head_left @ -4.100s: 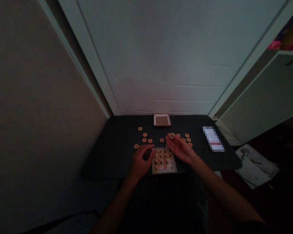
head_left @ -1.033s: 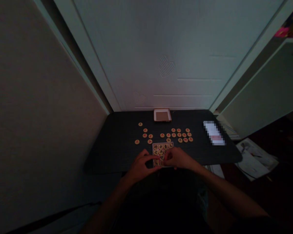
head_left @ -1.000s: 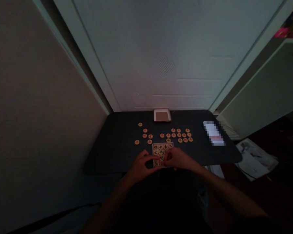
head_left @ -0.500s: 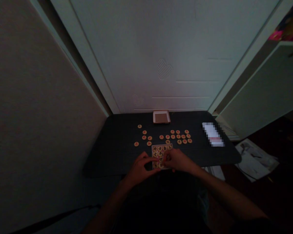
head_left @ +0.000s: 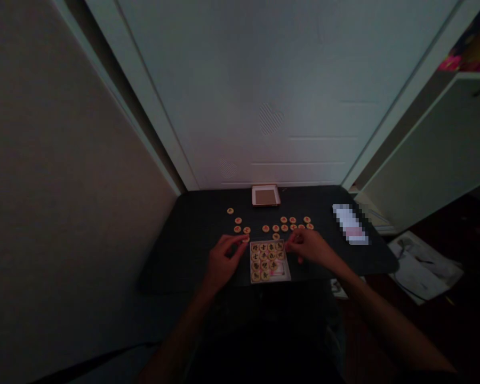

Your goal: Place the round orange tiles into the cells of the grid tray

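Observation:
A shallow tray [head_left: 280, 271] holds rows of round Chinese chess pieces with dark characters, and its lower right part shows bare bottom. To its upper left, my left hand [head_left: 223, 261] pinches a chess piece [head_left: 246, 239] between thumb and fingertips. My right hand [head_left: 311, 248] is just past the tray's right edge, thumb and fingers drawn together. Whatever those fingers hold, if anything, is hidden. The hand also covers some of the loose pieces there. Red-marked loose pieces [head_left: 266, 229] lie beyond the tray.
The dark table [head_left: 166, 250] stands against a white panel [head_left: 232, 80] with heart patterns. An open box lid [head_left: 265, 197] lies at the table's back edge. A pixelated phone-like object [head_left: 350, 224] is on the right. Papers [head_left: 422, 266] lie lower down, beyond the table's right end.
Both hands have left the tray. My left hand moved up and left to a loose piece, my right hand up and right. More of the tray shows.

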Action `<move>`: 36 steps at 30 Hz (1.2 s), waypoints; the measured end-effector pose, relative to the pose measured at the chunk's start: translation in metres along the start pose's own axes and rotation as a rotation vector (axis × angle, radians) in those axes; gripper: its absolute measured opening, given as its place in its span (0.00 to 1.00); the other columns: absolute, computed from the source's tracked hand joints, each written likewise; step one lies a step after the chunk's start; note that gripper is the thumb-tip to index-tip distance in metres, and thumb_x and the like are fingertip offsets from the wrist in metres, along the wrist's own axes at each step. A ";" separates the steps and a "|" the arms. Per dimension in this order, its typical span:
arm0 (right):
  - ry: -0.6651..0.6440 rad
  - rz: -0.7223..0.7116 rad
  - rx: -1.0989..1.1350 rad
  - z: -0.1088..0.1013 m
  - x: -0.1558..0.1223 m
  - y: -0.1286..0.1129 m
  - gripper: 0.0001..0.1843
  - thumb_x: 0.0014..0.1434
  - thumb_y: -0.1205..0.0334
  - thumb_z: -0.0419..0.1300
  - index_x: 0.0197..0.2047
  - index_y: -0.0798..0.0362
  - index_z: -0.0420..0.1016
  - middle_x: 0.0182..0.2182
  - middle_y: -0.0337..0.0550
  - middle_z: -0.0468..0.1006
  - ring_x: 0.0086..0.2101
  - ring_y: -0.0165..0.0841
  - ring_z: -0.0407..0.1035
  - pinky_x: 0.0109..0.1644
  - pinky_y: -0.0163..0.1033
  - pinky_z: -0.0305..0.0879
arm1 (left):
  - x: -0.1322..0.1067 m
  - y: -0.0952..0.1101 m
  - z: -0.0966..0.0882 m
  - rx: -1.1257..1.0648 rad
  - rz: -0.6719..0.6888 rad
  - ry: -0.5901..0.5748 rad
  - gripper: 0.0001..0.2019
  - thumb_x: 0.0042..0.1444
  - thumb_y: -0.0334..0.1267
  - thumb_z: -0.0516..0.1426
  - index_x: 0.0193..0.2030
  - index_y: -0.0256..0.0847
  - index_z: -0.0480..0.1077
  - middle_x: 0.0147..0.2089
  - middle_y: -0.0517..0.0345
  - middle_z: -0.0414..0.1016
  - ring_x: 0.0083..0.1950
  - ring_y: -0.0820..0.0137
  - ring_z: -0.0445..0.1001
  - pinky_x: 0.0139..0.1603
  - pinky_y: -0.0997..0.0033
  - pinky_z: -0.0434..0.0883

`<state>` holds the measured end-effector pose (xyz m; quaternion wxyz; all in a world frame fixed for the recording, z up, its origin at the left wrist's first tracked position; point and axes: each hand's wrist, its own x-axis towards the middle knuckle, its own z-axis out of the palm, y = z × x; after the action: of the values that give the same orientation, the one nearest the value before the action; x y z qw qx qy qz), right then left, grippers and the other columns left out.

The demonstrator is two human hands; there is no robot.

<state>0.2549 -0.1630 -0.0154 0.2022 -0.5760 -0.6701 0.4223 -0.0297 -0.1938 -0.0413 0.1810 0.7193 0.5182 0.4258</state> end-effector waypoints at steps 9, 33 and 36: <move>0.011 -0.002 0.134 -0.033 -0.006 0.023 0.11 0.61 0.53 0.60 0.35 0.53 0.73 0.36 0.43 0.85 0.18 0.28 0.74 0.26 0.34 0.68 | 0.099 -0.065 -0.009 0.199 -0.065 0.096 0.19 0.65 0.42 0.57 0.61 0.41 0.69 0.58 0.49 0.77 0.47 0.63 0.80 0.51 0.62 0.75; -0.133 0.111 0.437 -0.049 -0.007 0.049 0.22 0.58 0.43 0.65 0.39 0.56 0.76 0.38 0.50 0.85 0.26 0.31 0.77 0.23 0.32 0.71 | 0.142 -0.047 0.000 -0.002 -0.084 -0.260 0.14 0.55 0.40 0.65 0.48 0.43 0.79 0.46 0.54 0.82 0.43 0.65 0.81 0.50 0.64 0.76; -0.126 -0.032 0.468 -0.042 -0.011 0.039 0.21 0.60 0.45 0.64 0.45 0.55 0.78 0.43 0.51 0.84 0.41 0.39 0.80 0.45 0.43 0.78 | 0.134 -0.026 0.009 -0.165 -0.116 -0.329 0.14 0.53 0.40 0.66 0.47 0.43 0.80 0.42 0.56 0.84 0.43 0.65 0.82 0.49 0.64 0.77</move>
<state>0.3127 -0.1600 -0.0203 0.2946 -0.4755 -0.5742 0.5978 -0.0242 -0.0613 -0.0075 0.3460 0.7308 0.4857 0.3322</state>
